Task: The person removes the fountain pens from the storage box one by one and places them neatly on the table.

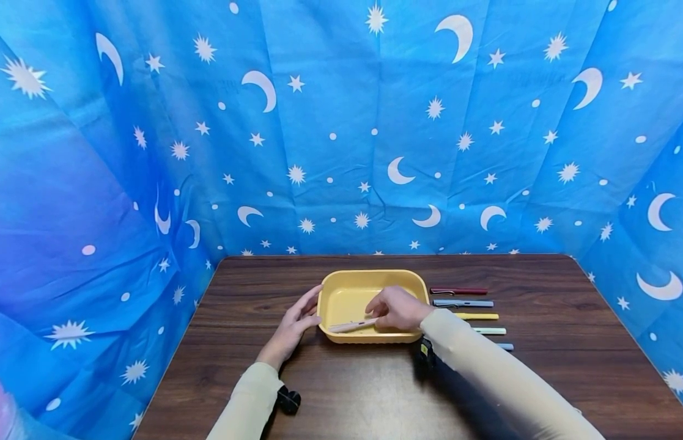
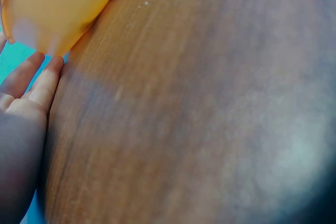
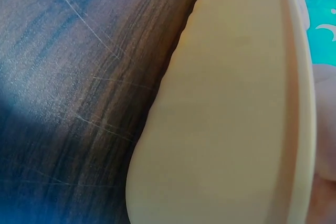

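A yellow rectangular tub point(image 1: 341, 298) stands on the wooden table, its wall point(image 3: 231, 108) filling much of the right wrist view. Over the tub, my right hand point(image 1: 397, 308) reaches in and pinches one end of a pale pink pen point(image 1: 351, 327). The pen lies slanted along the tub's near side, its other end toward the left. My left hand point(image 1: 290, 330) is at the tub's left end, with extended fingertips right at its wall. In the left wrist view its fingers point(image 2: 47, 85) reach up to the tub's side.
To the tub's right, several pens lie in a column: a dark red pen point(image 1: 458, 291), a blue-grey pen point(image 1: 465, 303), a yellow pen point(image 1: 479, 316), a mint pen point(image 1: 491, 331) and a light blue pen point(image 1: 505, 346). My right sleeve partly covers the nearer ones. A blue star-and-moon curtain point(image 1: 352, 153) surrounds the table.
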Tool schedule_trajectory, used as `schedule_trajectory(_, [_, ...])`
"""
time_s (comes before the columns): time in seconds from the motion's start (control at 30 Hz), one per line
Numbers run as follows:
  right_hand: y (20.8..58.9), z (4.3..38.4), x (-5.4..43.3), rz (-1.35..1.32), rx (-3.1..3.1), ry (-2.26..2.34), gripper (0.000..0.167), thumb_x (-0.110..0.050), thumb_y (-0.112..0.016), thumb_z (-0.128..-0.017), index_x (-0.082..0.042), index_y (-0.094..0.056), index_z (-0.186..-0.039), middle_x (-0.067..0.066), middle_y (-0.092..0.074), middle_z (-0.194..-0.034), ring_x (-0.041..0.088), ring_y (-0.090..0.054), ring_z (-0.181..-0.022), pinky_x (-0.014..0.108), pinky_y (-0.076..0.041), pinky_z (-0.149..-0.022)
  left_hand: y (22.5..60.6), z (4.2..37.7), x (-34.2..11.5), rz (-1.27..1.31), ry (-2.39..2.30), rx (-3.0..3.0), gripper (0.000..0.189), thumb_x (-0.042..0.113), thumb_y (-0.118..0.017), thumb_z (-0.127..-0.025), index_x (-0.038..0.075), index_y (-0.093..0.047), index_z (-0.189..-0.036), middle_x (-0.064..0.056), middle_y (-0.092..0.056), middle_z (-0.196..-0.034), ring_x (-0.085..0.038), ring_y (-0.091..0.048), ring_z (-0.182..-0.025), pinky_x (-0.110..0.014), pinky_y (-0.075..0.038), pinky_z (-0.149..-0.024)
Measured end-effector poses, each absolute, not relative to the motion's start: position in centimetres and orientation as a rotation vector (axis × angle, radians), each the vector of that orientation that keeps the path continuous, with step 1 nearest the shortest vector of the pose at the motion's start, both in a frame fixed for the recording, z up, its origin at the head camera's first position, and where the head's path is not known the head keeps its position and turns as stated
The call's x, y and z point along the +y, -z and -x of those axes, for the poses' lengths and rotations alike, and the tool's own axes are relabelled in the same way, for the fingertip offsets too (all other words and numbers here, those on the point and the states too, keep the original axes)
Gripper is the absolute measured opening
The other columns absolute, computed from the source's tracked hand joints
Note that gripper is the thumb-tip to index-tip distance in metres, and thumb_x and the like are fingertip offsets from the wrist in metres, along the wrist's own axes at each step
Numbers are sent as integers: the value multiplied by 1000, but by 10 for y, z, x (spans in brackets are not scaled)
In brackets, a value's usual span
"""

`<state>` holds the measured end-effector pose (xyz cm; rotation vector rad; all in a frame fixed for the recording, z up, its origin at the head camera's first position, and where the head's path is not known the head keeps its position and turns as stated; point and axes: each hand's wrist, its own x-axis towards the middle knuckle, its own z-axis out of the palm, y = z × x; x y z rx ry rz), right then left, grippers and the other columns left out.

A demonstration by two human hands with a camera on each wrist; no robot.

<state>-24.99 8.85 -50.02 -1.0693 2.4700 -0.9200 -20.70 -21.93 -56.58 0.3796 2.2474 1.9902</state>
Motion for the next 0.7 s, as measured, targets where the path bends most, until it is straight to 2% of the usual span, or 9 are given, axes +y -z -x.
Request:
schedule_trajectory(0.1, [498, 250, 90, 1082, 2475, 945, 27, 0, -80, -89, 1, -78, -116, 3, -79, -92, 11, -73, -85, 25, -60, -78, 566, 207, -219, -397, -1998, 2242, 69, 14, -65, -101, 25, -38, -164, -14, -37, -167, -33, -37, -154, -27, -41, -117])
schedule_trajectory(0.27, [498, 251, 92, 1059, 2485, 984, 26, 0, -82, -88, 0, -79, -114, 4, -80, -93, 13, -75, -86, 23, -61, -78, 566, 208, -219, -401, -2018, 2243, 70, 11, -66, -99, 22, -40, -163, -13, -38, -167, -31, -35, -154, -48, -32, -125])
schedule_trajectory(0.33, [499, 251, 93, 1040, 2499, 991, 25, 0, -81, -89, -1, -80, -114, 5, -80, -96, 14, -75, -88, 25, -61, -79, 566, 208, -219, -403, -2021, 2242, 70, 11, -66, -99, 22, -40, -163, -14, -39, -167, -31, -36, -154, -51, -30, -125])
schedule_trajectory(0.53, [500, 250, 95, 983, 2555, 997, 25, -1, -80, -89, -6, -81, -114, 6, -80, -107, 15, -75, -93, 29, -62, -82, 565, 207, -219, -385, -2002, 2249, 69, 15, -66, -101, 25, -39, -164, -14, -40, -165, -32, -38, -153, -50, -33, -124])
schedule_trajectory(0.7, [501, 252, 95, 1103, 2615, 961, 14, -1, -80, -89, -9, -84, -99, 2, -79, -98, 12, -66, -85, 27, -56, -73, 565, 207, -219, -385, -1999, 2244, 70, 15, -66, -101, 25, -39, -164, -14, -39, -166, -32, -38, -153, -43, -36, -123])
